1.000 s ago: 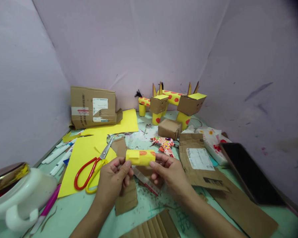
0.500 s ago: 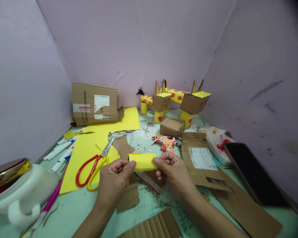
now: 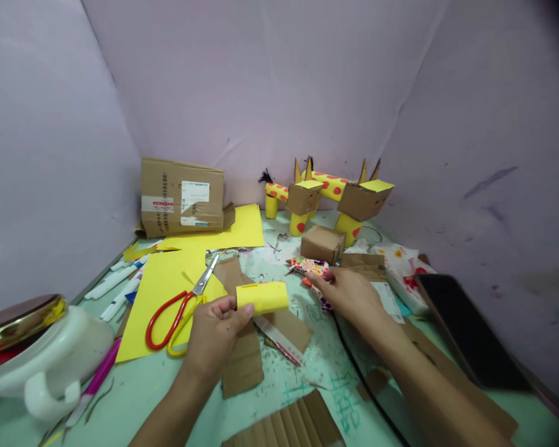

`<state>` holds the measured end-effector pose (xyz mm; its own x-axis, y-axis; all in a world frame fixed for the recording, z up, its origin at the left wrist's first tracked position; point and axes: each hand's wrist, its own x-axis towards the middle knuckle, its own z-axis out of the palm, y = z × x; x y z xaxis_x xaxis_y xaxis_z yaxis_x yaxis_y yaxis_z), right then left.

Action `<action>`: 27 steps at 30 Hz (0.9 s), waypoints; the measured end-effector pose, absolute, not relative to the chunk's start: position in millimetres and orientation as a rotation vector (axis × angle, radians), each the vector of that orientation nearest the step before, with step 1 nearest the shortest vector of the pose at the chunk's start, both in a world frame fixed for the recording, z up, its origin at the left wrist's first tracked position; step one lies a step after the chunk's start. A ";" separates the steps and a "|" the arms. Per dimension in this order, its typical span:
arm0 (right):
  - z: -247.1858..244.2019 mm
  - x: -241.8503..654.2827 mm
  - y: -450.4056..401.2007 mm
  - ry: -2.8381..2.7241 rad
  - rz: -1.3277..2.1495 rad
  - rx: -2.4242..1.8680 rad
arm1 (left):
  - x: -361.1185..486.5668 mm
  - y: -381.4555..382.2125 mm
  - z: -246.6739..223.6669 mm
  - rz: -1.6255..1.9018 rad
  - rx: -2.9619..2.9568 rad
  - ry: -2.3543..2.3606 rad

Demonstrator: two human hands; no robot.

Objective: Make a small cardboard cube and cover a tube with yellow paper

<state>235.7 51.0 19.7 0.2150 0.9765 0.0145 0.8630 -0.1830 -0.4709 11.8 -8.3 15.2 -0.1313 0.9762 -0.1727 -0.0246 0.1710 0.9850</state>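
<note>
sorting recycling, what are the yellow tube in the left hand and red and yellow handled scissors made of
Yellow tube: likely matte paper, its surface dull and slightly uneven. Scissors: blades look metal, with a silvery sheen; handles perhaps plastic, smooth and evenly coloured.

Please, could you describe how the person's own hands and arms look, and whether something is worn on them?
The left hand and the right hand wear no gloves, and no ring, watch or bracelet can be seen. Both forearms are bare as far as they show, without sleeves.
</note>
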 end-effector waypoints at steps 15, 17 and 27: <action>25.7 231.1 37.1 -1.839 0.237 -2.173 | 10.6 -8.4 19.7 1.181 0.851 1.241; 21.9 233.7 42.4 -1.807 0.276 -2.180 | 11.2 -8.7 21.1 1.183 0.815 1.233; 11.1 232.3 60.7 -1.386 0.862 -1.928 | 9.5 -10.2 23.6 1.201 0.808 1.312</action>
